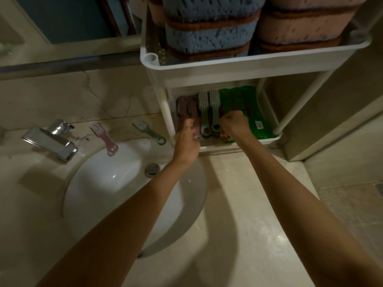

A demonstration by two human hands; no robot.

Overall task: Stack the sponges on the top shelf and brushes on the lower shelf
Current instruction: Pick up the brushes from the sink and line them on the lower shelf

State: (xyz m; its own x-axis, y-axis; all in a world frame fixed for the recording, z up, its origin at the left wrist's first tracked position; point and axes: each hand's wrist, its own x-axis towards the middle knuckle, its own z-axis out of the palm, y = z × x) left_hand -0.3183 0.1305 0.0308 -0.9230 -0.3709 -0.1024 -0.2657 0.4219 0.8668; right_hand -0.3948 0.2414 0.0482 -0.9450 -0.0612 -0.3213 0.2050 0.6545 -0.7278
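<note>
Holding the likely light, stiff pink brush (194,114) by its handle on the lower shelf (268,139), the left hand (187,141) has its grip full; the curled right hand (235,125) hides whether its grip holds anything.

Left grip (186,139) curls round the handle of a pink shelf brush (194,108) at the left end of the lower shelf (269,139); right grip (235,125) is fisted just beside two sage shelf brushes (213,108), bright green brushes (248,104) on its right, its hold hidden; blue sponges (209,32) and pink sponges (300,23) sit stacked on the top shelf (248,65); a loose pink brush (103,137) and a loose sage brush (148,130) lie on the bench (238,204), beyond the sink (99,183).
</note>
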